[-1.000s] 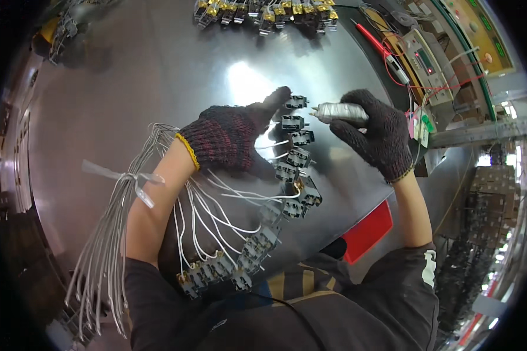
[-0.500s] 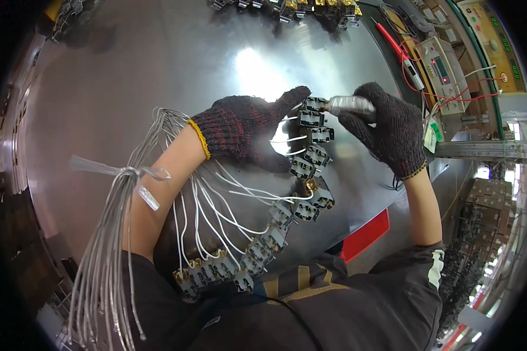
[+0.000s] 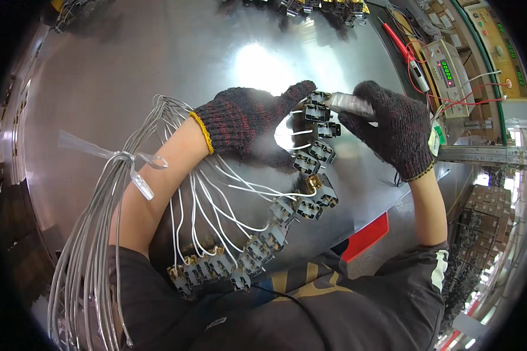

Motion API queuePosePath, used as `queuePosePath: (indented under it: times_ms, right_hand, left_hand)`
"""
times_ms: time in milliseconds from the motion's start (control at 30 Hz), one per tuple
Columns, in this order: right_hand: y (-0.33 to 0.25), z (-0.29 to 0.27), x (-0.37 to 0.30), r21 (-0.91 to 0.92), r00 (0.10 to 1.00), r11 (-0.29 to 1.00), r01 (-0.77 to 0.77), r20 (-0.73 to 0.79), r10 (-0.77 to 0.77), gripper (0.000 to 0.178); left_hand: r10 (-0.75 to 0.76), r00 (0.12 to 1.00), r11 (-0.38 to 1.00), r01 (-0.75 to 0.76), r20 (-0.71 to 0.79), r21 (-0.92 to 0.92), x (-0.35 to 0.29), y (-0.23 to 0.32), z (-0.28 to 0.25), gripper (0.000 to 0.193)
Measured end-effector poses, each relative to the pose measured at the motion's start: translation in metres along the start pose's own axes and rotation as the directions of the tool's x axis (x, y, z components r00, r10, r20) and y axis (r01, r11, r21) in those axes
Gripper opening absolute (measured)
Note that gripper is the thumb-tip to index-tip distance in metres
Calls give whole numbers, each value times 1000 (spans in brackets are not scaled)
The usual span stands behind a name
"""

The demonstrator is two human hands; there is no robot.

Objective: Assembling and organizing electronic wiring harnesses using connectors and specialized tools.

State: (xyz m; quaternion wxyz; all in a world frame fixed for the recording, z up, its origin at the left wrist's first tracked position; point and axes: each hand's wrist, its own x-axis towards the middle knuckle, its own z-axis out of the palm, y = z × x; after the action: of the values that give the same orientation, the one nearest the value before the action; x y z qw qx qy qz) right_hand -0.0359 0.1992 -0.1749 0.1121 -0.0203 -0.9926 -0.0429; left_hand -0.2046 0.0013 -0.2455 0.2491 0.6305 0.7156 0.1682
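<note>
On the polished steel table (image 3: 129, 70) we see our two knit-gloved hands at a string of grey plastic connectors (image 3: 310, 161): left hand (image 3: 246, 120) pinching its top one, right hand (image 3: 392, 128) gripping a smooth silver cylinder (image 3: 351, 104) against it.

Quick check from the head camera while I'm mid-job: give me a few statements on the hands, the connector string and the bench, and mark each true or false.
1. Both hands wear dark knitted gloves. True: left hand, right hand.
2. The right hand holds a silvery cylindrical tool against the top connector. True.
3. The chain of grey connectors lies flat in a tray. False: it hangs in a curve from the left hand down toward the person's lap.
4. The white wire bundle loops around the left forearm. True.
5. The bench top is green cloth. False: it is shiny bare metal.
</note>
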Motion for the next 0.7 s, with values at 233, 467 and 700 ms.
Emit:
queuePosePath:
  times_ms: [233,467,700]
  right_hand:
    - [11,-8,19,9,987,992,126,98,-126,38]
    - [28,-15,34,103,968,972,214,109,-224,41]
    - [46,-3,33,122,959,958,258,88,-270,44]
  left_hand:
    - [81,991,997,-79,-105,23,-1,-6,7,120]
    - [-58,998,998,58,18,3,6,10,-17,116]
    - [2,1000,999,-1,-23,35,8,4,-10,116]
